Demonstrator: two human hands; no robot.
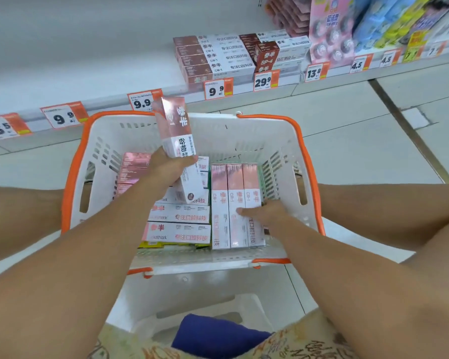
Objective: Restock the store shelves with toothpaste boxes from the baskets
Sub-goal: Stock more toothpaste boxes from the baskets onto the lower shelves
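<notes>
A white basket [246, 141] with orange handles stands on the floor in front of me, holding several pink-and-white toothpaste boxes. My left hand [167, 168] grips one pink-and-white toothpaste box [176, 125] by its lower end and holds it upright above the basket. My right hand [263, 213] reaches into the basket's right side, its fingers on a row of three boxes [233, 203] lying side by side; the grip itself is partly hidden. More boxes [179, 220] lie stacked crosswise in the basket's left half.
The low white shelf [88, 60] runs behind the basket, bare at the left, with stacked toothpaste boxes [215, 58] at the right and price tags [143, 102] along its edge. Other packaged goods [373, 24] fill the far right. My knees flank the basket.
</notes>
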